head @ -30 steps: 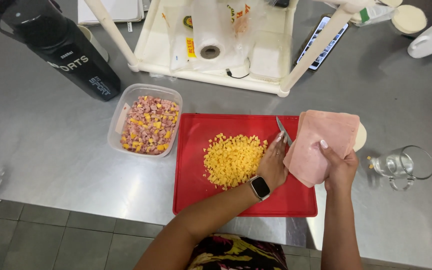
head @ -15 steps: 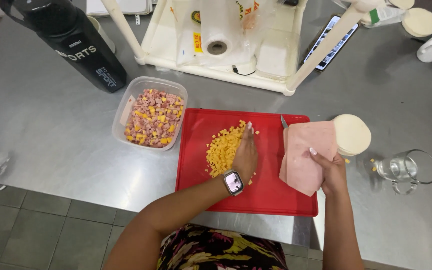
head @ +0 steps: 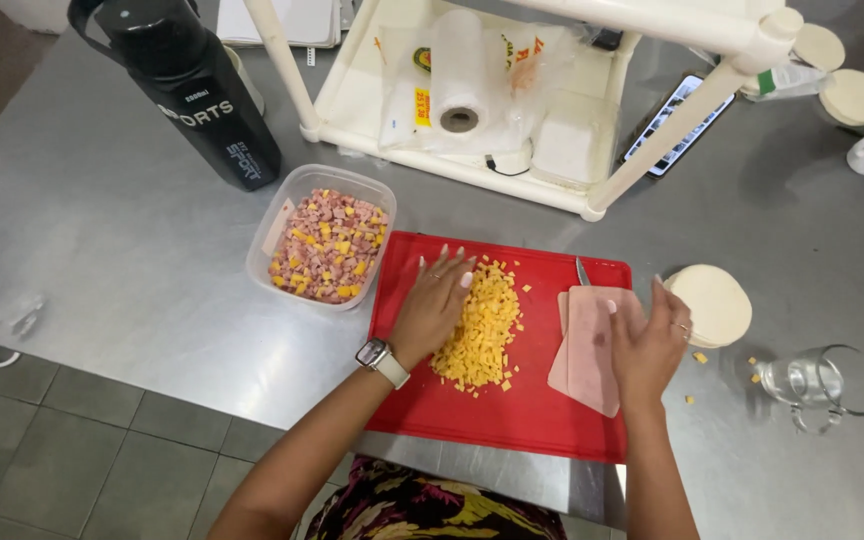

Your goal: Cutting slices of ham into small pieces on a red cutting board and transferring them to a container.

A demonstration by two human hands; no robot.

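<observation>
Flattening left hand [head: 435,305] against cheese cubes [head: 479,328], right hand [head: 647,345] on ham slices [head: 588,345]

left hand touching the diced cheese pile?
Touching. The head view shows the left hand lying flat against the diced cheese pile, with no gap between them.

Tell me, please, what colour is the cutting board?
Red: the cutting board shows best in the head view.

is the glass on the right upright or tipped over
Tipped over: the clear glass lies on its side on the steel table, right of the right hand.
</observation>
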